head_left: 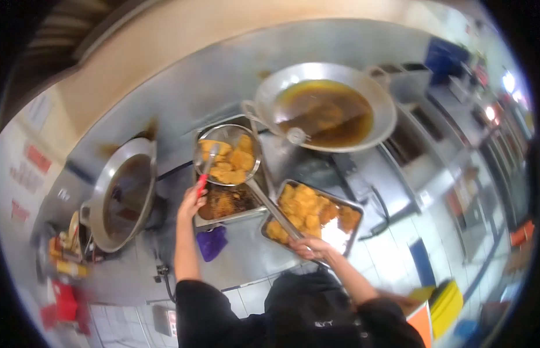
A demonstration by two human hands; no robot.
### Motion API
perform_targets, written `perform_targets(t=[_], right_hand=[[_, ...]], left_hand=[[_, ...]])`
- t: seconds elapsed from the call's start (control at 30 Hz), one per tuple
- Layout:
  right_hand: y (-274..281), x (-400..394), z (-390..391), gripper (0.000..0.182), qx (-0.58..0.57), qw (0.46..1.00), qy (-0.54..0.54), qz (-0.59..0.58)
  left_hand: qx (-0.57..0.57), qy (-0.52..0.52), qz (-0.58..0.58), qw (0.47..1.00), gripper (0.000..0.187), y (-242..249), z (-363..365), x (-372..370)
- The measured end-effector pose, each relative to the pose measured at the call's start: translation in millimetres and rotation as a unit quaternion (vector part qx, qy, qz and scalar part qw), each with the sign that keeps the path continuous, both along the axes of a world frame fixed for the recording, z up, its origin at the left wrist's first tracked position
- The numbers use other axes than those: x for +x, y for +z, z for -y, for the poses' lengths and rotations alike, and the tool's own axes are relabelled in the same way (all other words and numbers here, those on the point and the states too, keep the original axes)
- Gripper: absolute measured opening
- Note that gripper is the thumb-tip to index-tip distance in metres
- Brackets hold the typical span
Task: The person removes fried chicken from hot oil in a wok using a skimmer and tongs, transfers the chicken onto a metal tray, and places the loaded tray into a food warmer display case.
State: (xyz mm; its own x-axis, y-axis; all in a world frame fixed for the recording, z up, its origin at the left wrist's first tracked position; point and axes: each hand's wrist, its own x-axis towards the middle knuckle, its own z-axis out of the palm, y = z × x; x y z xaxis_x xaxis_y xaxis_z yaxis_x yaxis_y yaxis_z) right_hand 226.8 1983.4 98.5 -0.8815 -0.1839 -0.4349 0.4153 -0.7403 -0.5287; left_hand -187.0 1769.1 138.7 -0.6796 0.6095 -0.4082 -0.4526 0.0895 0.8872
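- Strainer (pixel 228 154): a round wire-mesh skimmer loaded with golden fried pieces (pixel 230 159), held over a steel drip tray (pixel 254 212); it serves as the landmark below.
- Far left of the strainer: a wall with red-and-white notices (pixel 27 168); their writing is too blurred to read.
- Left of the strainer: a large wok (pixel 120 194) holding dark oil, with red and yellow clutter (pixel 64 255) on the counter beside it.
- Just below-left of the strainer: the left hand (pixel 190 204), fingers closed around red-handled tongs (pixel 204 176) whose tips reach into the strainer's contents.
- Below the strainer: the drip tray, with dark crumbs visible in it, and a purple cloth (pixel 212 242) lying at its near edge.
- Below-right of the strainer: its long handle (pixel 274 210) runs down to the right hand (pixel 312 248), which is closed around the handle's end.
- Right of that handle: a rectangular steel tray (pixel 356 207) filled with more fried pieces, lying under the handle.
- Above-right of the strainer: a second large wok (pixel 325 104) of amber oil with pieces in it; a ladle (pixel 295 136) rests at its near rim.
- Far right: counters and a tiled floor, blurred; no label legible.
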Motion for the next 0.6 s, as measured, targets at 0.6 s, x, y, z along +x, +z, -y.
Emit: perform_targets(t=[0.6], right_hand=[[44, -37, -57, 0.004, -0.078, 0.993, 0.082, -0.035]], left_hand=[[-0.027, -0.181, 0.250, 0.951, 0.046, -11, 88, 364]])
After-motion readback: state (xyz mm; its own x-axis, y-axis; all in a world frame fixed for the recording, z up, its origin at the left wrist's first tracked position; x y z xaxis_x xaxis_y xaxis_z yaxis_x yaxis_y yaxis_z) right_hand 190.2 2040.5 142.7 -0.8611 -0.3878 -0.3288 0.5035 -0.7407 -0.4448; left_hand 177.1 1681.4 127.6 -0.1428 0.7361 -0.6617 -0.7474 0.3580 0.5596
